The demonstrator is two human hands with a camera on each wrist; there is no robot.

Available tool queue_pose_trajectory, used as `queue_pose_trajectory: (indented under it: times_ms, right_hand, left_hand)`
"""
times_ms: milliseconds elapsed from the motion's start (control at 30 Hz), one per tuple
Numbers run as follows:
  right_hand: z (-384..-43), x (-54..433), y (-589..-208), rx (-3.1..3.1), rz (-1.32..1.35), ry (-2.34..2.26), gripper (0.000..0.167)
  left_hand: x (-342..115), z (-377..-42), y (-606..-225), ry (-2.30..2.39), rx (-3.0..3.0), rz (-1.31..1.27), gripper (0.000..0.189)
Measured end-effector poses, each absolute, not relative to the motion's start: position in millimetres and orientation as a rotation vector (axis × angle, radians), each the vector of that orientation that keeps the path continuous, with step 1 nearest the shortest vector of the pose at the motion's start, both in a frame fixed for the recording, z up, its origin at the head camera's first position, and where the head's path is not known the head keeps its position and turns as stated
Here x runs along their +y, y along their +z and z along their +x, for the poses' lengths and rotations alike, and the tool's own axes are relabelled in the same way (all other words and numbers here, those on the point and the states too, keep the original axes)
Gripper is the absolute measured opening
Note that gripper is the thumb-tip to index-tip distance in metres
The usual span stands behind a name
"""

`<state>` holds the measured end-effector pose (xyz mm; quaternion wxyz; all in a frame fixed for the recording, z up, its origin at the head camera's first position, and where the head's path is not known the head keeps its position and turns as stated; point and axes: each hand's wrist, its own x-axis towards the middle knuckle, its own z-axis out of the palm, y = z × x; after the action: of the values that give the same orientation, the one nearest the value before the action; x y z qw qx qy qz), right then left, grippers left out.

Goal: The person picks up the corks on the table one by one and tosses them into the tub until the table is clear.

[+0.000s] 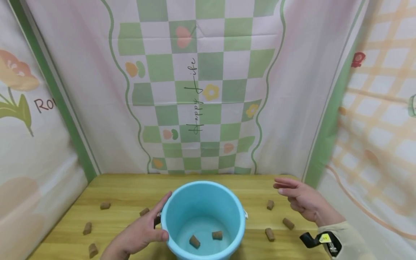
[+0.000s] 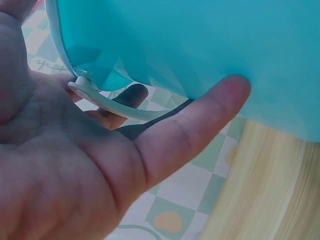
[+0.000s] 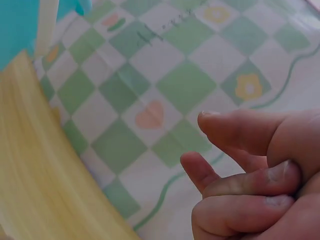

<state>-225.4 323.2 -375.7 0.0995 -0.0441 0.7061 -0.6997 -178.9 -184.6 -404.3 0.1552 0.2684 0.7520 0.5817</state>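
Note:
A light-blue bucket [image 1: 203,191] stands at the near middle of the wooden table, with two small brown cork-like cylinders [image 1: 194,241] lying on its floor. My left hand [image 1: 141,230] rests against the bucket's left side, thumb at the rim and forefinger stretched along the wall. In the left wrist view, one nearly straight finger [image 2: 200,122] presses on the outer wall, close to the white handle [image 2: 122,107]. Raised over the table's right side, my right hand [image 1: 305,202] holds nothing. In the right wrist view its forefinger [image 3: 240,131] points out while other fingers bend loosely.
Right of the bucket lie three brown cylinders [image 1: 269,234]. Several more, including one brown cylinder [image 1: 87,228], are scattered on the left; another [image 1: 144,212] sits beside my left hand. Printed cloth [image 1: 208,72] encloses the table's back and sides.

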Motion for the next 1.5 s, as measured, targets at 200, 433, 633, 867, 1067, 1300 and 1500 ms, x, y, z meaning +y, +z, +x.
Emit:
queue_pose_trajectory:
  times_ms: [200,433,633,867,1067,1300,1500]
  right_hand:
    - [-234,354,-402,1.950,-0.129,-2.184,0.031]
    - [-237,385,-437,1.778,-0.194,-2.238,0.036]
    - [-236,401,-458,1.805,-0.179,-2.143,0.033]
    - [-234,411,-476,1.803,0.107,-2.075,0.029]
    - [-232,409,-485,1.891,0.206,-2.020,0.067]
    - [-231,405,-487,1.990,0.160,-1.984,0.058]
    - [-229,397,-492,2.141,0.187,-1.932,0.069]
  left_hand:
    - [-185,-181,-407,1.674,2.149,0.789,0.099]
    - [-185,-181,-407,1.667,2.164,0.801,0.100]
    - [-185,-183,-408,1.658,2.160,0.817,0.099]
    - [-186,-183,-406,1.662,2.157,0.809,0.099]
    - [-185,-182,-406,1.655,2.150,0.805,0.099]
    - [-185,-181,-404,1.673,2.136,0.774,0.099]
    - [-184,-181,-404,1.666,2.145,0.792,0.099]
